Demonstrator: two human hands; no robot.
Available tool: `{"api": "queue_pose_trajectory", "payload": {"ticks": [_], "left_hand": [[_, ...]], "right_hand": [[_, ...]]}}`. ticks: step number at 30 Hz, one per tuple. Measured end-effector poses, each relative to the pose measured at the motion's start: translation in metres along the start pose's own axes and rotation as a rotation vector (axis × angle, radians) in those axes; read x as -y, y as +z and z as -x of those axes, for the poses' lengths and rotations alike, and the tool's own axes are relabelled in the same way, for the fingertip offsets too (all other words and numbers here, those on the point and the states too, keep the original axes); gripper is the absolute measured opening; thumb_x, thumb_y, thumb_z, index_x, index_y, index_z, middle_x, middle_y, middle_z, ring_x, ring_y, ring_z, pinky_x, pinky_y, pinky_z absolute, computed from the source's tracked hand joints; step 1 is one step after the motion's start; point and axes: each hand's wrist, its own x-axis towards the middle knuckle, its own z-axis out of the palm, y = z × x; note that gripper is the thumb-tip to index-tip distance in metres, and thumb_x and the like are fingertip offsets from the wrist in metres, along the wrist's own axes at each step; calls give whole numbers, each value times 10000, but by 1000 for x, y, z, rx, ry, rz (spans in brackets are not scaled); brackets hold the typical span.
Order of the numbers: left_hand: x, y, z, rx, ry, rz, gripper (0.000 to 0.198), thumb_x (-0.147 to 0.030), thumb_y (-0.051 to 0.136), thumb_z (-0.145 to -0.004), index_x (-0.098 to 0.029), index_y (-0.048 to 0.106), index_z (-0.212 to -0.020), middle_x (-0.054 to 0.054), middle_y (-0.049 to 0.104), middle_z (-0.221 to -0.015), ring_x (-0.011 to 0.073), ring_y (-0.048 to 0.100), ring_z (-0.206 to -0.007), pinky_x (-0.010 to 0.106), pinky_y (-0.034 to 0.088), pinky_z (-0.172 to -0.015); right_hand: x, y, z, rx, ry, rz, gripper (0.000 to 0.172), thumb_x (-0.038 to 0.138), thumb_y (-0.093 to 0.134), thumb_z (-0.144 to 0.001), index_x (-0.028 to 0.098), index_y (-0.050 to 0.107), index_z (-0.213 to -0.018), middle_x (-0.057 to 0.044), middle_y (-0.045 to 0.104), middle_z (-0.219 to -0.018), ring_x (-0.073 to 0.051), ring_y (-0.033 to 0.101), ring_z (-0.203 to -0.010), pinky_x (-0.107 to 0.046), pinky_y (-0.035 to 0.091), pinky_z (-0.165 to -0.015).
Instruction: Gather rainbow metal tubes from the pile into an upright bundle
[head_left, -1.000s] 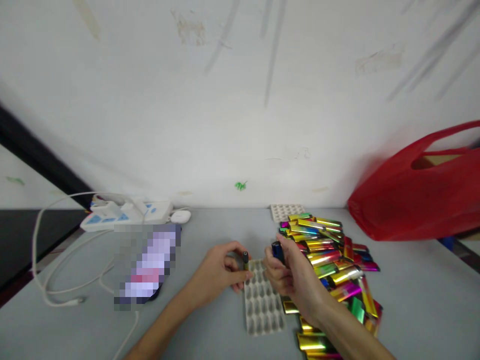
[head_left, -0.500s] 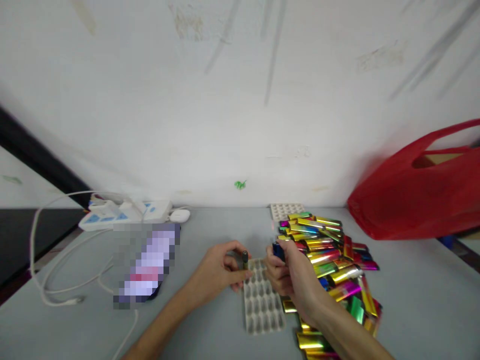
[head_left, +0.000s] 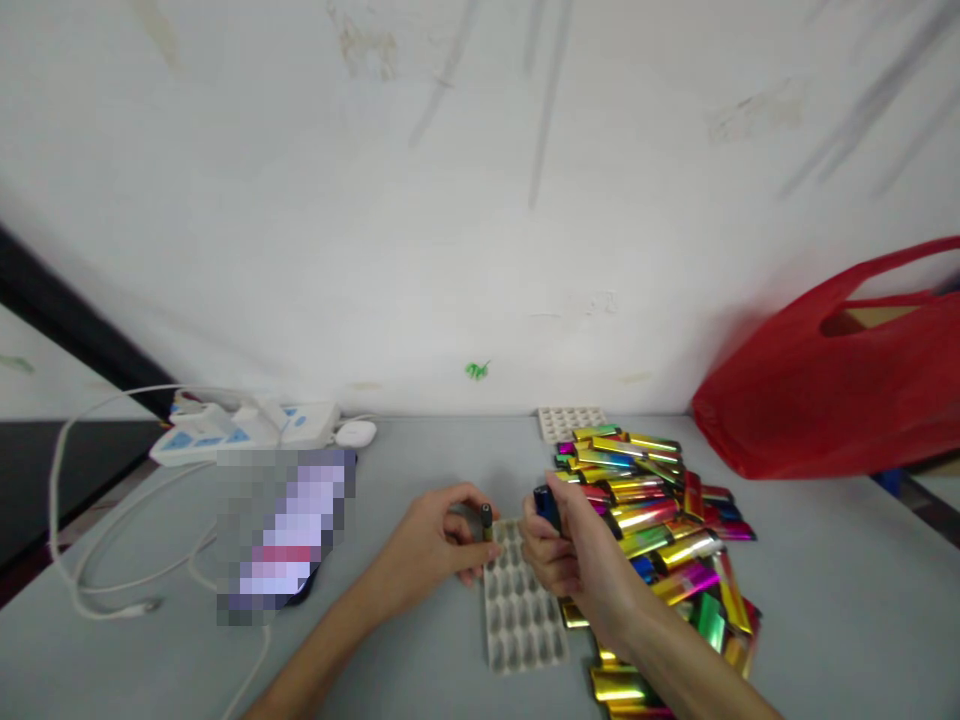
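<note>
My left hand (head_left: 442,535) is closed around a slim lighter (head_left: 487,518) with a black top, held upright at the far left corner of a pale tray (head_left: 517,640) with rows of oval hollows. The fingers hide most of its body, and I cannot tell whether it sits in a hollow. To the right, my right hand (head_left: 574,550) grips a dark blue lighter (head_left: 547,507), raised and tilted over the tray's far right side. Only its upper end shows. Beside and beneath my right forearm spreads a pile of shiny metallic lighters (head_left: 686,550) in gold, green, red and magenta.
A second pale tray (head_left: 570,422) lies against the wall behind the pile. At the right rests a red bag (head_left: 825,400). On the left are a blurred-out phone (head_left: 292,530), a white power strip (head_left: 247,435), a white charging case (head_left: 355,432) and a looped white cable (head_left: 56,500).
My right hand has moved slightly left with the dark blue lighter, which now leans more to the left. The left hand keeps its hold at the tray corner. The whole view has shifted a little.
</note>
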Motion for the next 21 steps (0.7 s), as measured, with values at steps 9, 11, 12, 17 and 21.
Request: {"api": "queue_pose_trajectory", "payload": {"ticks": [9,11,12,17,21], "left_hand": [[-3,1,1,8,1,6,445,-377,924,-730,-162,690,-1041,-50,684,-582,156,666,-510,250,571,-528],[-3,1,2,5,2,6,443,-373,921,-725,-161,690,-1037,-54,679,-577,157,668,-514,249,571,-529],[-4,1,2,4,1,6,442,-370,919,-722,-161,690,-1036,-54,680,-577,158,670,-516,249,570,-530],[-4,1,2,11,-7,6,438,-356,910,-716,-163,680,-1035,-51,692,-584,153,664,-511,247,562,-529],[-3,0,1,7,-6,5,442,-356,913,-720,-163,686,-1046,-51,694,-587,153,661,-511,246,558,-526]], "right_hand": [[-3,4,1,-117,-46,33,519,674,638,-780,258,350,-664,133,168,-566,-63,57,-489,-245,4,-456],[-5,3,0,-154,-57,40,482,636,624,-784,260,344,-671,130,166,-570,-66,61,-490,-243,12,-459],[-6,2,-1,-157,-56,41,474,629,620,-788,260,346,-674,130,168,-571,-66,61,-490,-241,15,-459],[-5,3,-2,-109,3,42,499,682,575,-834,250,381,-678,128,184,-573,-64,39,-496,-232,18,-458],[-5,4,-1,-143,-23,87,483,665,564,-820,254,363,-664,127,172,-562,-67,49,-492,-233,16,-456]]}}
